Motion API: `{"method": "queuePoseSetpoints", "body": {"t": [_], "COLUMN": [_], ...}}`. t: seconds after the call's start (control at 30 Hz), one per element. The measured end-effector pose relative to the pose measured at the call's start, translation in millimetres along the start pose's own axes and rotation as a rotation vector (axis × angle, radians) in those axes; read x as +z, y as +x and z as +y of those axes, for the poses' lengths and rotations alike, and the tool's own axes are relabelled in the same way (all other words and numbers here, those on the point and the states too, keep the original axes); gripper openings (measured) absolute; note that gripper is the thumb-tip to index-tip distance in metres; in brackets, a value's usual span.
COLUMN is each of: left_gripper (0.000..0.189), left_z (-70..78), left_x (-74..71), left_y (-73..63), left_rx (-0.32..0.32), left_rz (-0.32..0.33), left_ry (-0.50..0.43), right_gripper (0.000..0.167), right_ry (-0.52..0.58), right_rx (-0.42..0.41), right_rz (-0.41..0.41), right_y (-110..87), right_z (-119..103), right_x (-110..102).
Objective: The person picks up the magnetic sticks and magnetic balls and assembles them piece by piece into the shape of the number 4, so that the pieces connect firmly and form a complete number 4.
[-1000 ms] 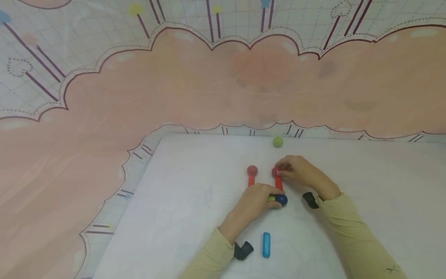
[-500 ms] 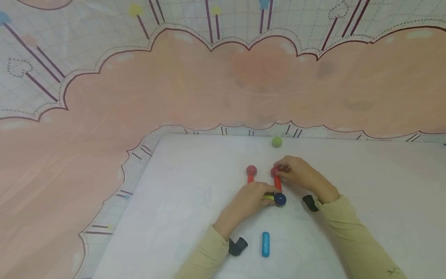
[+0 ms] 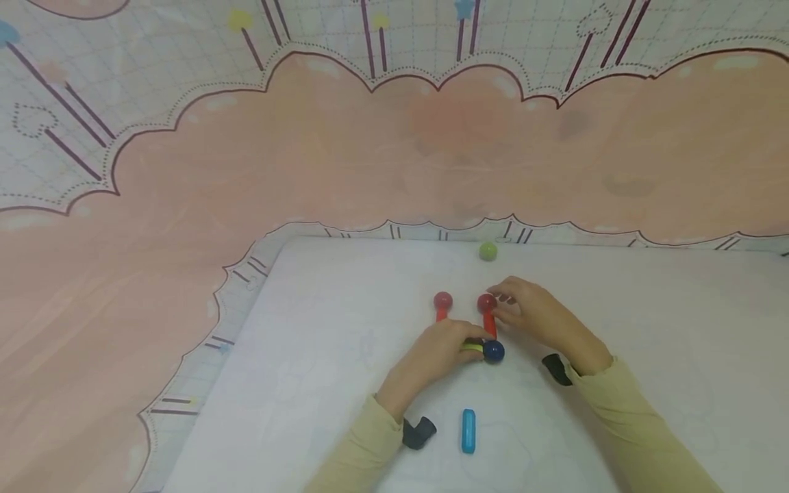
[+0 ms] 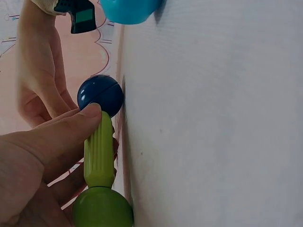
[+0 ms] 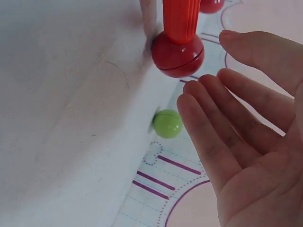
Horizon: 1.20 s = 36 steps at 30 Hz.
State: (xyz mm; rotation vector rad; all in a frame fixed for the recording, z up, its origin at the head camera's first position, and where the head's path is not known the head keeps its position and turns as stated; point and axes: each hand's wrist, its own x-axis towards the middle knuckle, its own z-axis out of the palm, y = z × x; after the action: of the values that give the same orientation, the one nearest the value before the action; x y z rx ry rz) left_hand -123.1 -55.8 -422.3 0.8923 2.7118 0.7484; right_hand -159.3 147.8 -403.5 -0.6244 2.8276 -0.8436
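My left hand (image 3: 434,349) pinches a green ridged toy rod (image 4: 99,156) with finger and thumb. A dark blue ball (image 3: 493,351) caps the rod's right end, and a green ball (image 4: 102,208) sits at its other end, hidden by the hand in the head view. From the blue ball a red rod (image 3: 490,324) runs away to a red ball (image 3: 487,302). Beside that ball my right hand (image 3: 536,311) has loosely bent fingers with nothing in them; a gap shows in the right wrist view. A second red ball (image 3: 442,301) tops another red rod (image 3: 441,315), partly behind my left hand.
A lime green ball (image 3: 487,251) lies near the far edge of the white table (image 3: 345,287). A light blue rod (image 3: 468,431) lies nearer to me. Black wrist cameras show at both cuffs. Beyond the table spreads a patterned pink cloth (image 3: 308,157).
My right fingers have come off the right-hand red ball and drawn slightly right. My left hand has shifted a little left along the green rod, still holding it.
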Motion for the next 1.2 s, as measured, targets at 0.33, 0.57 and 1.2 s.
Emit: {"method": "queuePoseSetpoints", "body": {"t": [0.33,0.57,1.2], "left_gripper": [0.032,0.033,0.033], "left_z": [-3.1,-3.3,-5.1], "left_x": [0.2,-0.7,1.3], "left_y": [1.0,1.3,0.6], "left_rx": [-0.007,-0.004,-0.032], "left_rz": [-0.007,-0.007,0.005], "left_ry": [-0.064,-0.048,-0.079], "right_gripper": [0.036,0.041,0.033], "right_ry": [-0.005,-0.021,-0.051], "right_rx": [-0.04,-0.08,-0.178], "right_rz": [0.028,0.047,0.044], "right_y": [-20.5,-39.1,-74.6], "right_z": [-4.4,-10.7,-23.2], "right_x": [-0.5,-2.8,2.9]}}
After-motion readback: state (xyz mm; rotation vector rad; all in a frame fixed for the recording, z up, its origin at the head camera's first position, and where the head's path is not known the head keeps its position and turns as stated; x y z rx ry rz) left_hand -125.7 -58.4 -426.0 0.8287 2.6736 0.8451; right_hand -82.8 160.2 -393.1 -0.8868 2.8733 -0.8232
